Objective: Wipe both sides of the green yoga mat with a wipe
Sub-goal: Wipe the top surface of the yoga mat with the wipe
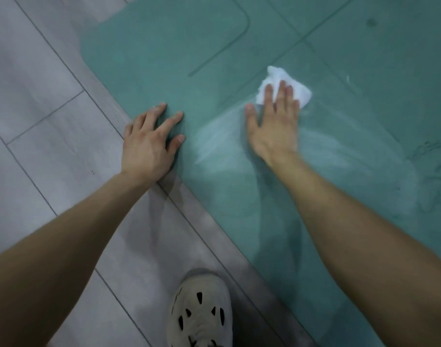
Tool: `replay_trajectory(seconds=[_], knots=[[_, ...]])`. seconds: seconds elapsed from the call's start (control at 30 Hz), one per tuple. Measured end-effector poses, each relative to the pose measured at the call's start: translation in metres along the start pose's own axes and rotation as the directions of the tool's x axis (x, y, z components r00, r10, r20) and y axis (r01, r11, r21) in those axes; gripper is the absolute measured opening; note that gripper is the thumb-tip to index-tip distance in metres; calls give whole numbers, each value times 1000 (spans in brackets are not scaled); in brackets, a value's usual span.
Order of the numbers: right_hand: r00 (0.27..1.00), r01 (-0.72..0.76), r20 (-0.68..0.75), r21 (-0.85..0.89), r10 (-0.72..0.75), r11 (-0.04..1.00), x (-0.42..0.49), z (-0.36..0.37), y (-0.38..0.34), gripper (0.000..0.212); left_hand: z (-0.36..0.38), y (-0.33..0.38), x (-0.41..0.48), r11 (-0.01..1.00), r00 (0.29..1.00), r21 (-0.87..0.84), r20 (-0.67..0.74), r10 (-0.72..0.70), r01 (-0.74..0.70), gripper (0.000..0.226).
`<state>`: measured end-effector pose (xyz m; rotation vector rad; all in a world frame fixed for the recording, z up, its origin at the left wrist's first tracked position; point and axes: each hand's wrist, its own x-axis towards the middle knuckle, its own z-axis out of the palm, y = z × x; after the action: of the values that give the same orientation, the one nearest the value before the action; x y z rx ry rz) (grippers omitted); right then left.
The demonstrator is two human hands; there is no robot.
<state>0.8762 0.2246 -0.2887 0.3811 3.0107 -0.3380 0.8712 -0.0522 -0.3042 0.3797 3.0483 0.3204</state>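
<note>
The green yoga mat (352,46) lies flat on the floor and fills the right and upper part of the view, with thin printed lines on it. A crumpled white wipe (300,90) lies on the mat under the straight fingers of my right hand (272,123), which presses it flat. A pale wet streak fans out on the mat around that hand. My left hand (149,144) rests spread on the mat's near edge, fingertips on the mat and palm over the floor.
Grey wood-look floor planks (39,108) cover the left and bottom. A beige perforated shoe (202,314) stands on the floor at the bottom, close to the mat's edge.
</note>
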Motion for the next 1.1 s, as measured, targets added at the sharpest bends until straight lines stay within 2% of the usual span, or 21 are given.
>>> replay_trajectory(seconds=[0.03, 0.07, 0.1, 0.13, 0.17, 0.23, 0.3, 0.37, 0.43, 0.47, 0.5, 0.53, 0.6, 0.63, 0.73, 0.8, 0.83, 0.9, 0.97, 1.0, 1.1], knots=[[962, 269, 53, -7, -269, 963, -15, 5, -17, 78, 0, -1, -2, 1000, 1000, 4, 7, -7, 7, 52], [833, 541, 138, 3, -536, 841, -28, 8, -23, 73, -1, -2, -2, 1000, 1000, 10, 12, -8, 8, 53], [675, 723, 210, 9, -708, 691, -29, 8, -17, 69, -2, -2, -3, 1000, 1000, 12, 15, -4, 4, 53], [593, 793, 232, -1, -771, 610, -13, 2, -3, 66, -4, -1, -1, 1000, 1000, 7, 15, -2, 2, 53], [642, 759, 211, -36, -737, 650, 10, -4, 14, 65, -6, 2, 0, 1000, 1000, -3, 17, -6, 6, 52], [931, 361, 89, -110, -353, 926, 57, -23, 43, 74, -8, 7, 2, 1000, 999, -11, 28, -26, 26, 52], [999, 34, 28, -68, -32, 997, 71, -24, 45, 83, -11, 9, 5, 999, 998, 1, 46, -39, 39, 52], [969, 246, 44, -61, -244, 967, 46, -10, 19, 81, -14, 9, 5, 999, 996, 9, 75, -47, 47, 53], [732, 669, 177, -7, -657, 743, 16, -2, 12, 72, -19, 10, 7, 999, 994, 15, 101, -52, 51, 54], [594, 792, 231, 0, -770, 611, 17, -5, 19, 68, -21, 12, 8, 998, 992, 20, 114, -56, 54, 54], [545, 830, 237, -18, -804, 558, 30, -10, 30, 65, -23, 14, 9, 998, 989, 21, 131, -63, 60, 54], [633, 768, 205, -49, -747, 638, 49, -17, 42, 65, -25, 17, 11, 997, 985, 21, 157, -70, 68, 56], [918, 390, 123, -104, -377, 915, 83, -31, 66, 78, -31, 21, 13, 998, 967, 28, 245, -67, 62, 61], [970, 232, 105, -114, -221, 966, 96, -34, 75, 84, -34, 21, 12, 998, 958, 32, 279, -60, 53, 64], [991, 106, 85, -62, -101, 992, 97, -30, 62, 90, -41, 24, -5, 998, 960, 17, 274, -56, 54, 69], [972, 219, 97, -28, -215, 975, 67, -23, 45, 89, -43, 34, -21, 997, 965, 5, 253, -70, 71, 79], [928, 361, 106, -27, -356, 932, 42, -18, 40, 86, -43, 40, -30, 998, 961, 5, 268, -64, 65, 86], [708, 696, 172, -4, -685, 718, -16, -8, 33, 78, -45, 47, -49, 999, 949, 19, 309, -54, 50, 100], [447, 887, 286, -22, -848, 461, -41, -10, 39, 73, -44, 46, -61, 998, 942, 35, 330, -55, 47, 107], [419, 903, 300, -36, -857, 428, -32, -13, 47, 71, -42, 45, -65, 998, 940, 35, 337, -59, 50, 108], [788, 609, 218, -144, -576, 780, 12, -34, 79, 71, -40, 51, -66, 996, 936, -7, 344, -77, 85, 100]])
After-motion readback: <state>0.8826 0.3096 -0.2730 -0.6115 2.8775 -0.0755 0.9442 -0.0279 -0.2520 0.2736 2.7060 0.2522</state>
